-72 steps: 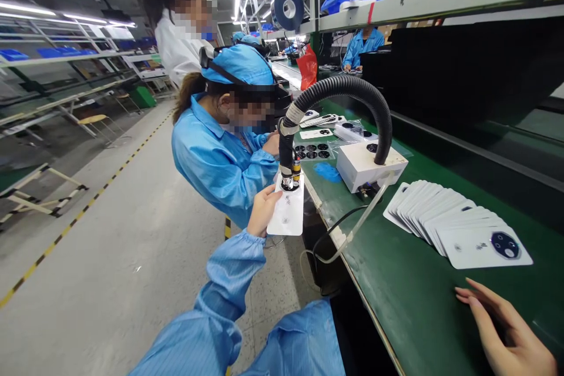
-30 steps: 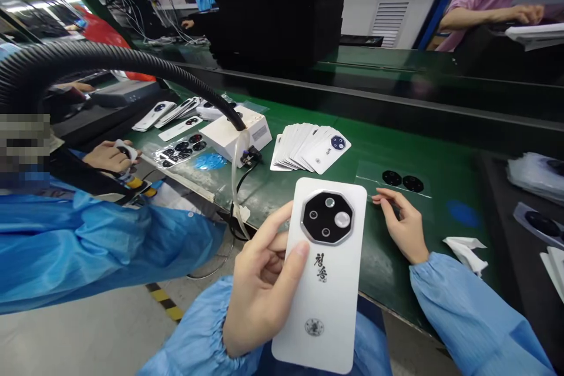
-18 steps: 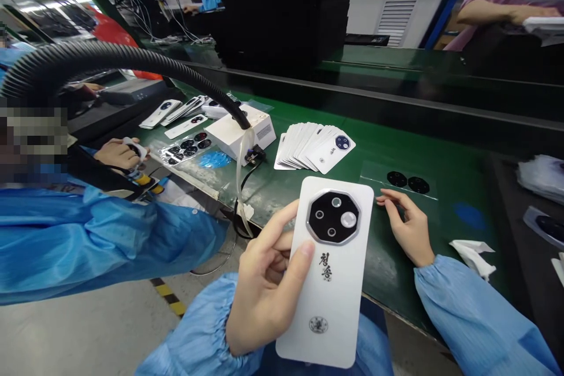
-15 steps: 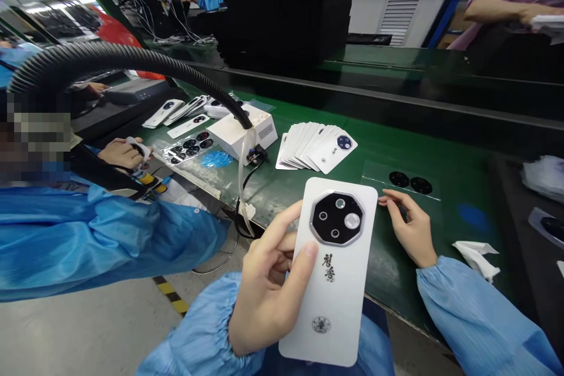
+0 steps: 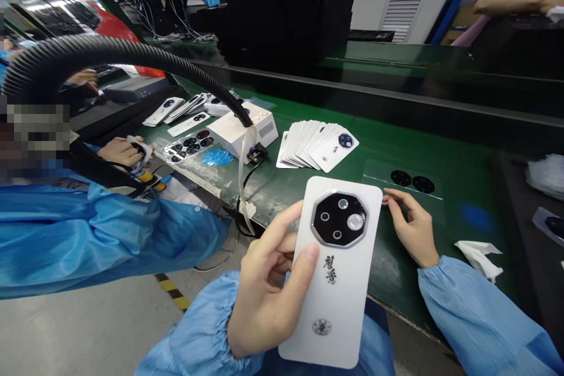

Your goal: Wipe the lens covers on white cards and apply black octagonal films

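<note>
My left hand is closed round the left side of a white phone back cover, thumb on its front face. The cover stands tilted towards me, with a black octagonal camera window in a silver rim, dark lettering and a round emblem below. Just right of its upper edge is my right hand, low over the green bench, holding nothing I can see. Its fingers are loosely bent and apart, the tips close to the cover. Beyond them lies a clear film with two black discs.
Fanned white back covers lie behind, beside a white box under a black corrugated hose. At left, a co-worker's hand holds a small part. Crumpled white tissue and a dark tray are at right.
The cover has shifted slightly right and turned a little in my left hand, moving the glare on its camera window. My right hand has barely moved.
</note>
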Motion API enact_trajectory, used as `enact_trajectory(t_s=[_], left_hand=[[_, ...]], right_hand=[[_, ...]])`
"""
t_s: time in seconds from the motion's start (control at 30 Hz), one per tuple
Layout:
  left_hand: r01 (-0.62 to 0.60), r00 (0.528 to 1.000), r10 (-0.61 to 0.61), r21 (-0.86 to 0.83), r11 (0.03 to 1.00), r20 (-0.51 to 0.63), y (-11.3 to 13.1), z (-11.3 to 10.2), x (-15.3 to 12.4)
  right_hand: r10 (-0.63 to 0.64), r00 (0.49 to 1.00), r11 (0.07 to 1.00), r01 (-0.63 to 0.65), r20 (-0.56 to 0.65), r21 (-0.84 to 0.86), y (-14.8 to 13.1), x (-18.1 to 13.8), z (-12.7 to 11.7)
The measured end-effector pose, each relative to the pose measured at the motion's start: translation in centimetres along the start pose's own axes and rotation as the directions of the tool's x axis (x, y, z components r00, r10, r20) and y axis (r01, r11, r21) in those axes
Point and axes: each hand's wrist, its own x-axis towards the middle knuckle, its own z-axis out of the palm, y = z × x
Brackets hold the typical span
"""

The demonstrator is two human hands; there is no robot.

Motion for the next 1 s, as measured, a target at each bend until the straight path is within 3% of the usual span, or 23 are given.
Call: enact_trajectory(t_s=[0.27, 0.4, 0.53, 0.7, 0.83, 0.9, 1.0], left_hand=[[0.005, 1.0, -0.005, -0.011, 1.0, -0.006, 0.0, -0.1, -0.1], [0.025, 0.999, -0.025, -0.017, 1.0, -0.025, 0.2, 0.0, 0.1], [0.004, 1.0, -0.005, -0.032, 0.999, -0.012, 0.9, 1.0, 1.4], [-0.125, 0.971, 0.136, -0.067, 0.99, 0.197, 2.0, 4.7, 5.5], [-0.166, 0.86, 0.197, -0.106, 0.98, 0.471, 1.2, 9.0, 9.0], [-0.124, 0.817, 0.16, -0.102, 0.987, 0.553, 0.1, 10.6, 10.1], [-0.086, 0.796, 0.127, -0.097, 0.991, 0.591, -2.2, 11.9, 10.9]], right_hand=[[-0.086, 0.996, 0.986, 0.088, 0.019, -0.139, -0.4, 0.5, -0.3], [-0.152, 0.988, 0.924, 0.147, 0.013, -0.353, -1.2, -0.2, -4.0], [-0.111, 0.992, 0.808, 0.059, -0.053, -0.585, -0.6, -3.9, -8.5], [-0.045, 0.991, 0.725, -0.056, -0.128, -0.686, 1.7, -8.1, -9.6], [-0.032, 0.985, 0.744, -0.09, -0.169, -0.662, 2.9, -8.3, -9.7], [-0.046, 0.983, 0.774, -0.076, -0.176, -0.629, 2.4, -7.7, -9.9], [-0.1, 0.974, 0.836, -0.029, -0.204, -0.547, -0.3, -6.0, -9.7]])
